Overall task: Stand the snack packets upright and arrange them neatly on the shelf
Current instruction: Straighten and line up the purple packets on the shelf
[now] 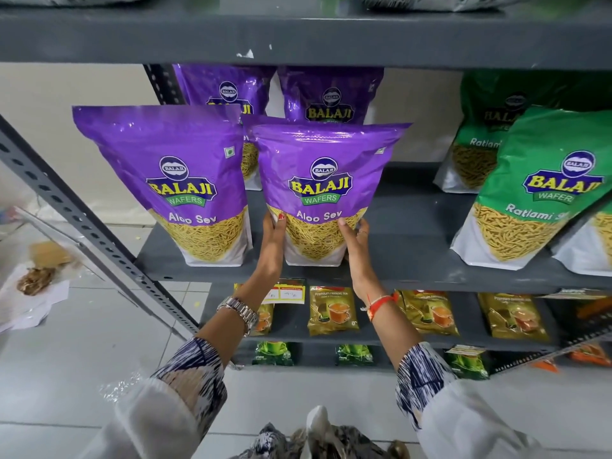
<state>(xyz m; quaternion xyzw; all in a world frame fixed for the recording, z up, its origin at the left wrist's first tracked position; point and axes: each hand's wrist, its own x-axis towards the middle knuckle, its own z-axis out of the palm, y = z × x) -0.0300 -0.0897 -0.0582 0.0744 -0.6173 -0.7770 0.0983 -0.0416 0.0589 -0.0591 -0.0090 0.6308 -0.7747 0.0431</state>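
Note:
A purple Aloo Sev packet [323,180] stands upright at the front of the grey shelf [414,226]. My left hand [273,238] grips its lower left side and my right hand [356,241] grips its lower right side. A second purple Aloo Sev packet [172,173] stands upright just to its left, touching it. Two more purple packets [228,91] [331,97] stand behind them, partly hidden. Green Ratlami Sev packets [536,187] [486,127] stand at the right of the same shelf.
A slanted perforated metal upright [82,220] frames the shelf's left side. An upper shelf board [298,31] hangs close above the packets. Tea packets [332,309] line the lower shelves. Papers and debris [36,279] lie on the tiled floor at left.

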